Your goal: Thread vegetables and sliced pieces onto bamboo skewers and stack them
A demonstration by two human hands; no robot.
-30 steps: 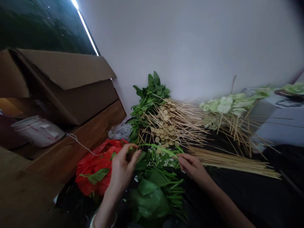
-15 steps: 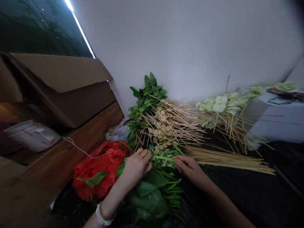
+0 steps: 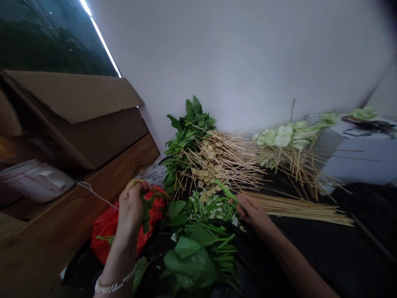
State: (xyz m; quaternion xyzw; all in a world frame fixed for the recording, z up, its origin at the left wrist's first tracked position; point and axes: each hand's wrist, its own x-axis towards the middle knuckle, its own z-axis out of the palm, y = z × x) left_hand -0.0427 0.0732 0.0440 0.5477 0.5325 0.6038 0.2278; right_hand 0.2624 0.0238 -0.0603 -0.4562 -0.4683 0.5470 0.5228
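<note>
My left hand [image 3: 132,205] is raised over the red plastic bag [image 3: 101,236], its fingers closed on a drooping green leaf [image 3: 147,213]. In my right hand [image 3: 251,211] a green stem [image 3: 226,190] is pinched, its free end tilted up to the left. Below the stem lies a heap of chopped green and white bits [image 3: 214,211]. Nearer me, a pile of leafy greens [image 3: 192,260] has its cut stems pointing right. Behind the chopped bits are skewered potato slices [image 3: 211,169], and leafy bunches [image 3: 190,120] lean by the wall.
Loose bamboo skewers [image 3: 304,209] lie to the right on black plastic sheeting [image 3: 297,240]. Skewered cabbage leaves [image 3: 288,134] are piled behind them, beside a white box [image 3: 350,161]. On the left stand a cardboard box [image 3: 105,136] and a plastic tub [image 3: 40,182].
My left hand has moved left and up, away from my right hand, carrying a leaf. The stem that stretched between both hands is now only in my right hand, angled upward.
</note>
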